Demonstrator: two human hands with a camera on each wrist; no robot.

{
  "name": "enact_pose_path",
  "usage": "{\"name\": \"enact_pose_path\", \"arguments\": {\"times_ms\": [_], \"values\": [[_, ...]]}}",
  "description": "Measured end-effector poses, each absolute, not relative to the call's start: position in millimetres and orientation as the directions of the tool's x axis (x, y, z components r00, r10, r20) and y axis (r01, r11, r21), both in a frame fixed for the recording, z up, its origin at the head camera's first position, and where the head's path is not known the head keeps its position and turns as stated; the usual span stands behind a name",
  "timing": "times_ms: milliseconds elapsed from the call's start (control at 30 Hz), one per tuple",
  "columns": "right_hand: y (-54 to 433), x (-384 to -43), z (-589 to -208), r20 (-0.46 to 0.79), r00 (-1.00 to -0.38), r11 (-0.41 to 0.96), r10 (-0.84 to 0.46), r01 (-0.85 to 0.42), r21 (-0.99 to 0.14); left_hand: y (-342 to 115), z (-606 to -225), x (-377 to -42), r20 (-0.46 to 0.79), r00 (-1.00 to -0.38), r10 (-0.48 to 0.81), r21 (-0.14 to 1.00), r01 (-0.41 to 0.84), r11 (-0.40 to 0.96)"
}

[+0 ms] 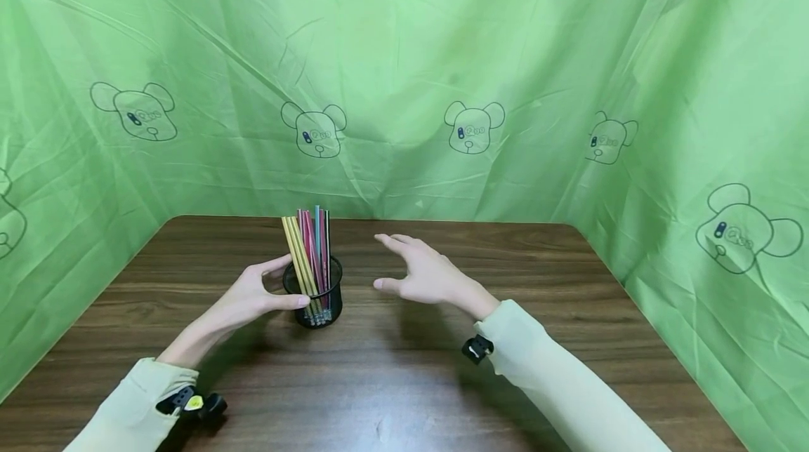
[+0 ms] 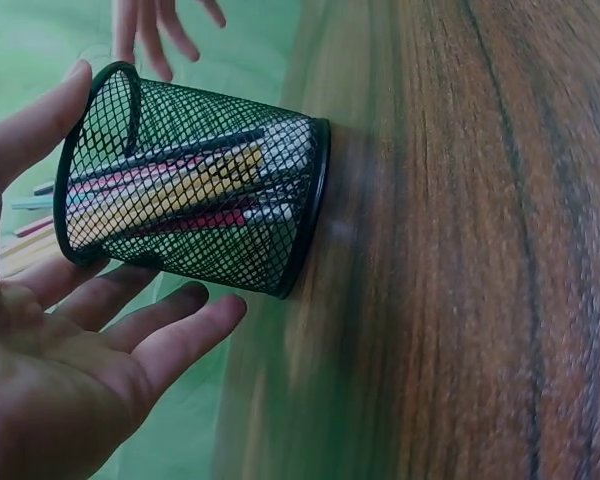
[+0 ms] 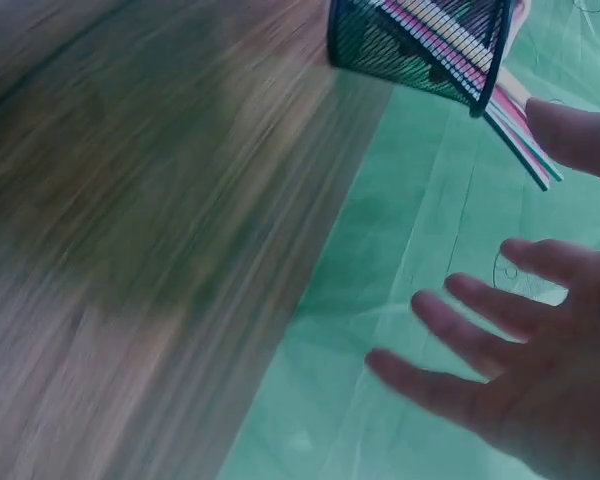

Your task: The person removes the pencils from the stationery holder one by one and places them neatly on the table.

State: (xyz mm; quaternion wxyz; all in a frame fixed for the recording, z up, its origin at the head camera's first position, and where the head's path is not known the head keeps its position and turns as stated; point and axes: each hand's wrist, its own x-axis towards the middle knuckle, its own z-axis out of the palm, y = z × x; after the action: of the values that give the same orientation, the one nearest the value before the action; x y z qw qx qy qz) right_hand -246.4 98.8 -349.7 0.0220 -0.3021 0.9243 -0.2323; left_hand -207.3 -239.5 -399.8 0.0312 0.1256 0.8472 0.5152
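Note:
A black mesh pen holder stands on the table left of the middle, leaning pencils in yellow, pink, blue and black rising out of it. My left hand grips it near the rim, thumb on the near side and fingers round the far side. In the left wrist view the thumb and forefinger span the rim of the mesh cup, while the other fingers spread beside its wall. Right of the holder, my right hand hovers above the table with fingers extended and nothing in it.
The dark wooden table meets a green curtain with bear-head outlines at its back and sides. Both sleeves are pale, and each wrist wears a small black camera, the right one just below the cuff.

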Motion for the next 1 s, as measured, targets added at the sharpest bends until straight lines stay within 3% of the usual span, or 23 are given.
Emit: {"name": "enact_pose_path", "arguments": {"times_ms": [167,400,1000], "values": [[80.8,-258.6,-351.6,0.218,-0.749,0.52,-0.626,-0.608,-0.6,-240.4,-402.9,-207.8,0.065,-0.965,0.254,0.908,0.162,0.387],[60.8,-267.2,-357.0,0.3,-0.738,0.385,-0.604,-0.6,-0.702,-239.4,-407.1,-211.4,0.063,-0.958,0.28,0.941,0.15,0.304],[26.9,-274.8,-368.9,0.316,-0.775,0.322,-0.547,-0.543,-0.775,-238.0,-409.9,-208.9,0.062,-0.961,0.269,0.968,0.124,0.218]]}}
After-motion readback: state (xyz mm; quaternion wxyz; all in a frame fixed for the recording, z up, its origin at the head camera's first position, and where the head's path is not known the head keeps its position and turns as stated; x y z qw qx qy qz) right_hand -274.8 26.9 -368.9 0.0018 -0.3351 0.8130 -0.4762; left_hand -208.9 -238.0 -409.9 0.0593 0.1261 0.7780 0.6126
